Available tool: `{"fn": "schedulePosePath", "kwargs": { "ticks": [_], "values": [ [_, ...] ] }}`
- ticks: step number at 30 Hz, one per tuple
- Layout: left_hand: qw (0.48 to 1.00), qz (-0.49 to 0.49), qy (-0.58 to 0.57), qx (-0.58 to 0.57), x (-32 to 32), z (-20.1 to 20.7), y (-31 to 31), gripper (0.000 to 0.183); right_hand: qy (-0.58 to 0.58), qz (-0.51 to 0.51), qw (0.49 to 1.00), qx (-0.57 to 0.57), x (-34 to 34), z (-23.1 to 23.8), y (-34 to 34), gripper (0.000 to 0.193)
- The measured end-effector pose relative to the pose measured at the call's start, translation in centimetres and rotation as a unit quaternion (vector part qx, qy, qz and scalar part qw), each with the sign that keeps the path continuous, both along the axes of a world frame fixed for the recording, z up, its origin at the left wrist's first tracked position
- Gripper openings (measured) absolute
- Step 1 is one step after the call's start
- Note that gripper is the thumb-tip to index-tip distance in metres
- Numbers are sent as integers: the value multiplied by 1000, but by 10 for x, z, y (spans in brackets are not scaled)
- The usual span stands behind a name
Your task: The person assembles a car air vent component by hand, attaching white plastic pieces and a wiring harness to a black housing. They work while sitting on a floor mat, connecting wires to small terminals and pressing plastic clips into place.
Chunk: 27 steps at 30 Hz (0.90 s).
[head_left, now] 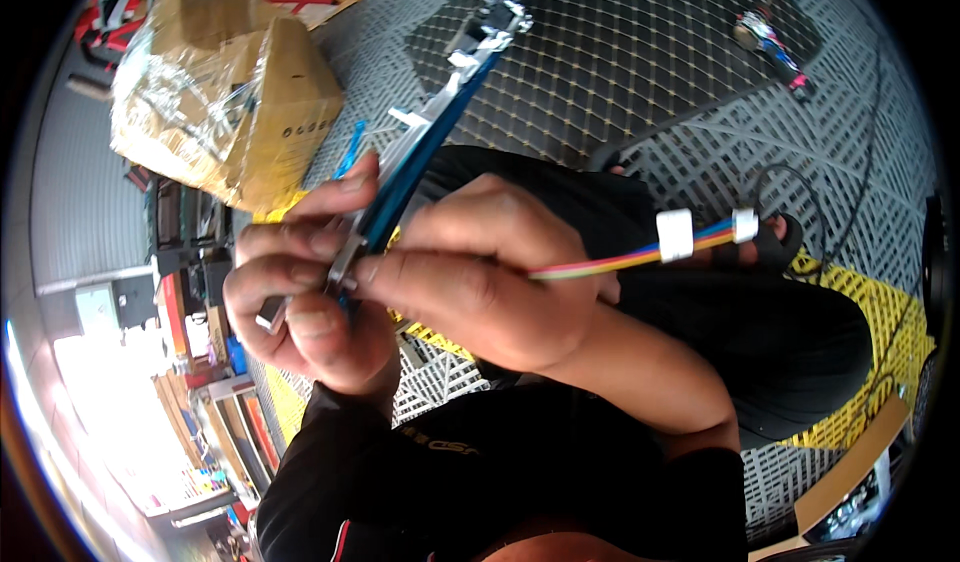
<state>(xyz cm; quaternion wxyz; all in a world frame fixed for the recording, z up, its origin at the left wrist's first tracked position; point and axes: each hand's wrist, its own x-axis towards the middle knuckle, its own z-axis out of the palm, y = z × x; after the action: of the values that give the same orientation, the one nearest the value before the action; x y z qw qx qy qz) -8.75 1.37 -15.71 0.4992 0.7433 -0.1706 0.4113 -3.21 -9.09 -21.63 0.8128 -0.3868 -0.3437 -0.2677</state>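
A long, narrow silver metal strip (pixel 432 112) with a dark blue face slants up and away from my hands. Its far end carries dark and shiny fittings. My left hand (pixel 315 307) is closed around the near end, thumb and fingers pinching it. Against that same end press the fingertips of my right hand (pixel 490 267), which is also closed. A bundle of red, yellow, blue and green wires (pixel 620 260) comes out from my right hand and runs right. White label tags (pixel 675 235) are wrapped on it. Whatever lies between my fingertips is mostly hidden.
A large taped cardboard box (pixel 225 92) stands at the far left. A black quilted mat (pixel 600 52) covers part of the grey grid floor (pixel 690 162), with a tool-like object (pixel 775 52) on it. An open carton (pixel 850 477) sits at the lower right.
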Motion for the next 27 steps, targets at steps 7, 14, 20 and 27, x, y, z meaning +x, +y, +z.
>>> {"fn": "schedulePosePath", "kwargs": {
  "ticks": [7, 14, 20, 27],
  "values": [
    [999, 46, 17, 15, 7, -5, -22, 39, 24, -55, 998, -4, 10, -1, -22, 26],
    [980, 177, 14, 87, 12, -10, -39, 25, -3, -81, 996, -46, 16, -12, -37, 14],
    [892, 282, -50, 349, -1, 3, -39, 15, 2, -92, 995, 33, 20, -3, -41, 12],
    [922, 176, -215, 269, 24, -3, -84, 21, -44, -167, 980, -95, 4, 6, -64, 19]
  ]
}}
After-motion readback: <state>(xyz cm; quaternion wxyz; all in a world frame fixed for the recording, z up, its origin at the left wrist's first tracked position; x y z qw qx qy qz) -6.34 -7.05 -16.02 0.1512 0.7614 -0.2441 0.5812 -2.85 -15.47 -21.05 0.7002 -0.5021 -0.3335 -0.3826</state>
